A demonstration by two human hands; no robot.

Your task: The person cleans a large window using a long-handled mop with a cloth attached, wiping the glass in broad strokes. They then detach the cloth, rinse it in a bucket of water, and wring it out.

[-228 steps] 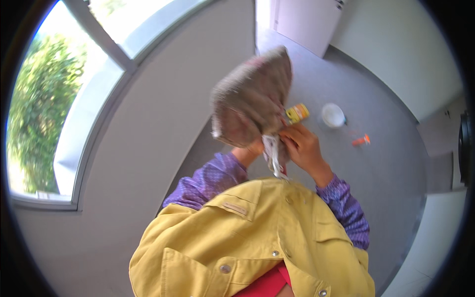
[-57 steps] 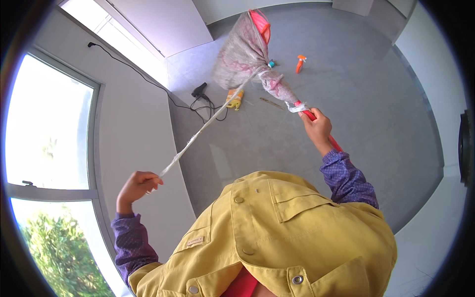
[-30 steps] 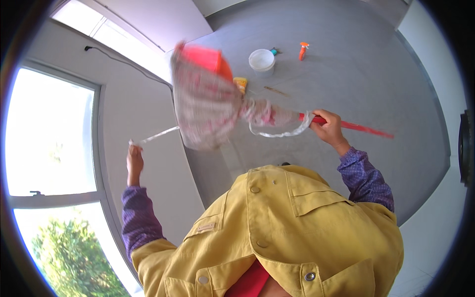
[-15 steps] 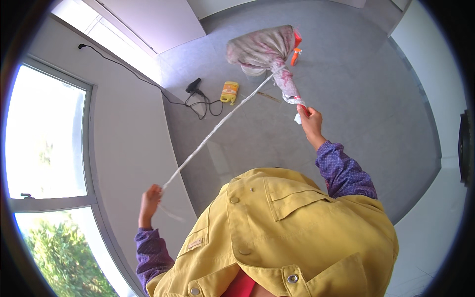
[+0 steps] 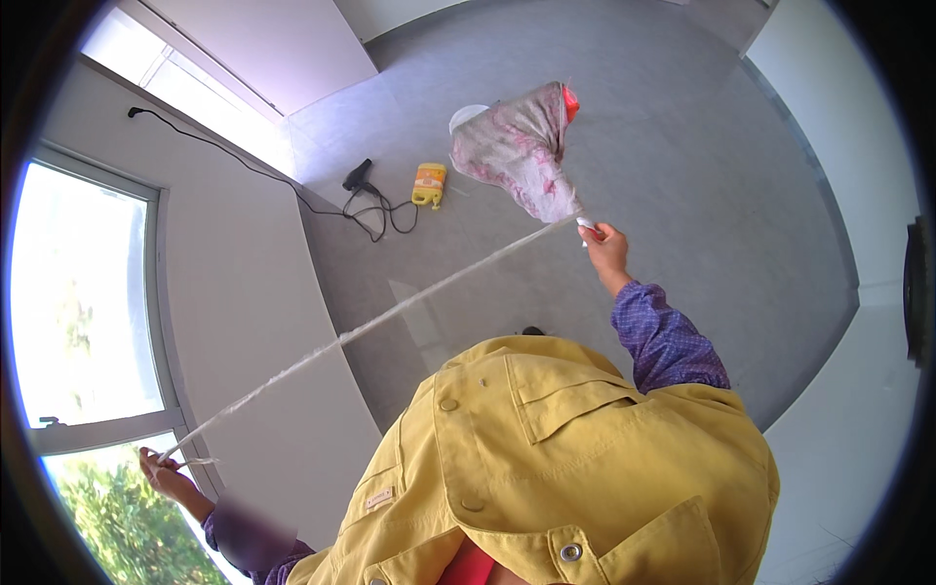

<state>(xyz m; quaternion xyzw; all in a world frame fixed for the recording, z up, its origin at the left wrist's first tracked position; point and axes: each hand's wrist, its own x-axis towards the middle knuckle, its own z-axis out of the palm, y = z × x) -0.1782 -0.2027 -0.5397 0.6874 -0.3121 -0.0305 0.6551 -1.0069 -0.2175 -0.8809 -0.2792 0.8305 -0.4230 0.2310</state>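
A pinkish-stained grey cloth [image 5: 517, 156] is wrapped over a broad, fan-shaped tool; a red corner [image 5: 571, 103] pokes out at its far right. The cloth hides what kind of tool it is. My right hand [image 5: 608, 253] is closed round the narrow near end, where a little red and white shows. From there a white string [image 5: 390, 314] runs taut down to the left. Its other end is gripped by my left hand [image 5: 168, 472], stretched out in front of the window, with a short loose tail hanging past the fingers.
Behind the cloth a white bucket rim [image 5: 468, 117] partly shows on the grey tiled floor [image 5: 682, 175]. Left of it stand a yellow jug [image 5: 429, 185] and a black hair dryer [image 5: 359, 175] with its cord trailing up the wall. A window [image 5: 93, 292] is at left.
My left hand has swung out to the left and down, drawing out a longer stretch of string. The wrapped tool has turned and come nearer, covering the orange spray bottle seen before.
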